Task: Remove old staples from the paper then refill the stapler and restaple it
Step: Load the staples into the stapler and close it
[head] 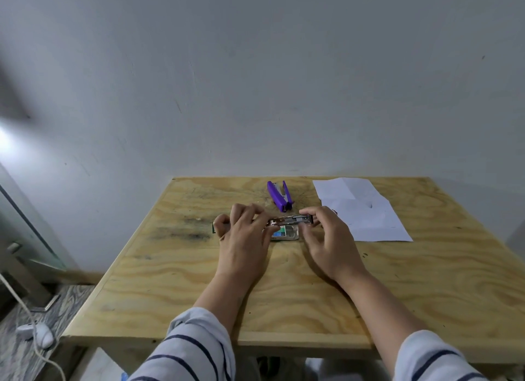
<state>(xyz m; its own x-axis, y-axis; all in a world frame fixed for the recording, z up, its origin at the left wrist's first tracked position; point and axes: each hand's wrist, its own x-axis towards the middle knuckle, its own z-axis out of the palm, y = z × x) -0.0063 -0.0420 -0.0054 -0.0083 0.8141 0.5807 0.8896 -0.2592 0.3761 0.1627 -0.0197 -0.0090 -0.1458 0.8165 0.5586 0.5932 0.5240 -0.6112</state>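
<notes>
Head view: both hands work over the middle of a plywood counter (284, 281). The left hand (244, 238) and the right hand (326, 238) hold between them a metal stapler mechanism (292, 220), lying roughly level just above the counter surface. The right hand's fingers (314, 211) are closed around the right end of the metal part; the left hand's fingers (252, 213) are pinched on its left end. Directly below the metal part, a small staple box (284, 234) with a green and blue label lies on the counter, partly hidden by the hands. A purple stapler (279, 196) lies farther back, near the counter's far edge, apart from both hands. A creased white paper (360, 210) lies flat to the right, just beside the right hand. Striped sleeves (193, 349) cover both forearms.
</notes>
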